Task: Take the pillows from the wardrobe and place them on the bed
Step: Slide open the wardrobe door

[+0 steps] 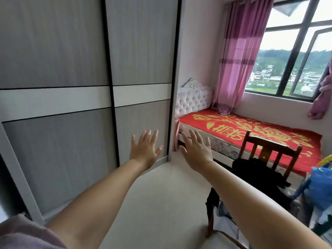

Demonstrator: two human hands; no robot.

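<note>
**Figure: Both hands raised before the closed wardrobe, with no pillow in view**

The wardrobe [71, 69] fills the left half of the view. It has tall sliding panels of grey, finely grained laminate, crossed by a pale horizontal band and edged in thin black trim. The panels in front of the person are closed; a dark gap at the far lower left may be an opening, though this cannot be confirmed. The pillows are not visible and are presumably still inside.

The bed [251, 130] stands along the window wall, well apart from the hands. Its flat red cover carries a gold floral pattern, and a tufted pale headboard [193, 97] rises beside a sheer pink curtain [239, 56]. A dark wooden slat-back chair [269, 151], draped with black cloth, stands between the person and the bed.

The left hand [145, 150] is held near the right-hand door panel, its fingers [153, 136] spread wide and holding nothing. The right hand [196, 150] is likewise empty, with its fingers splayed.

The step in hand appears to be opening the wardrobe. It is best done with a flat palm pressed on the panel near its black edge strip and a smooth sideways push along the track. The opening should be wide enough for a bulky, soft pillow to pass, and the carrying route should skirt the chair.
</note>
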